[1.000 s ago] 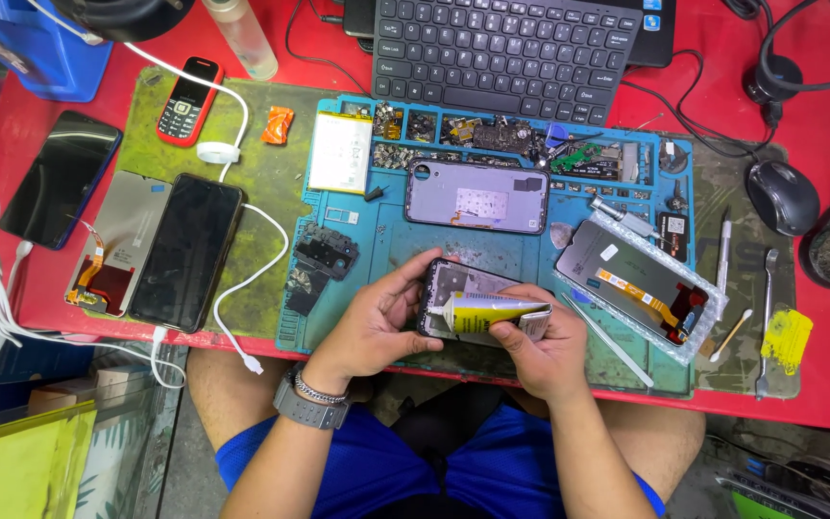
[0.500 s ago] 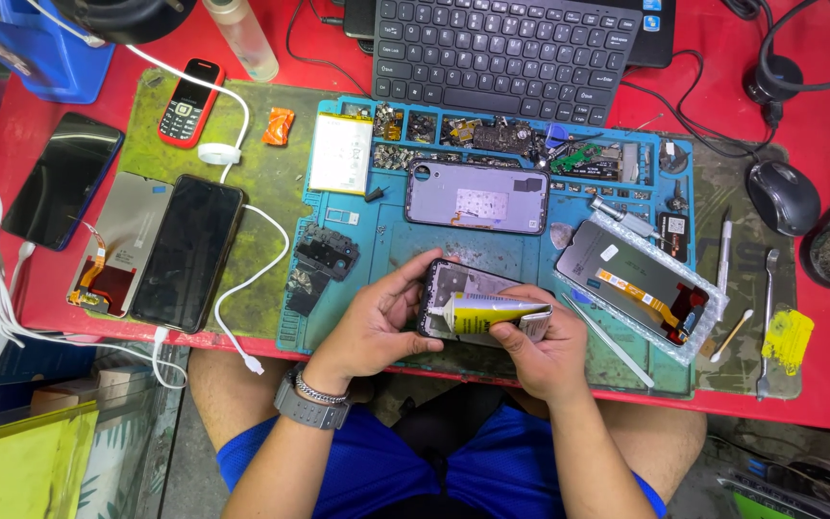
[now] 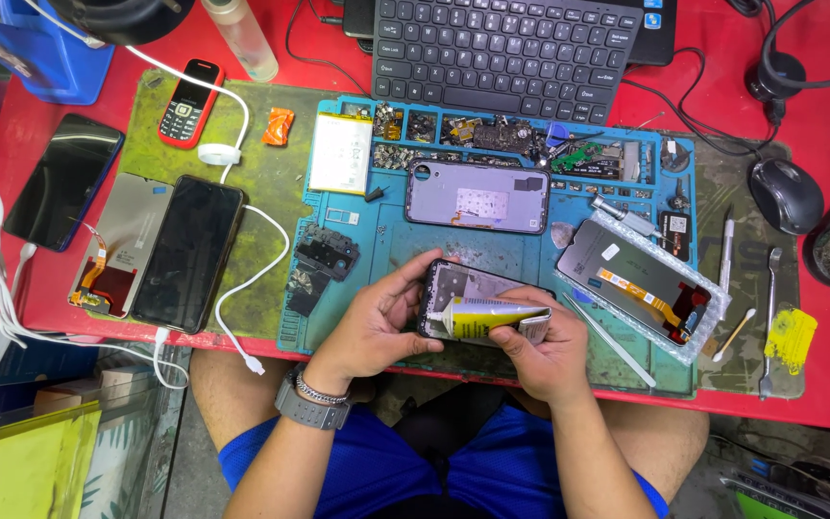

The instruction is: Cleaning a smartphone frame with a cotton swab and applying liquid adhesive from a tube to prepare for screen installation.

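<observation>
Moved: nothing; both hands stay put.
Left hand (image 3: 372,322): grip clamped on one phone frame (image 3: 463,288).
Right hand (image 3: 545,351): grip clamped on one glue tube (image 3: 487,315).

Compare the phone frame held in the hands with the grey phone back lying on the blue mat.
The held phone frame is dark, tilted and gripped by the left hand, with the right hand pressing a yellow glue tube across it. The grey phone back is pale lilac-grey, lies flat and level on the blue mat, and no hand touches it. Both are opened phone parts of similar outline.
</observation>
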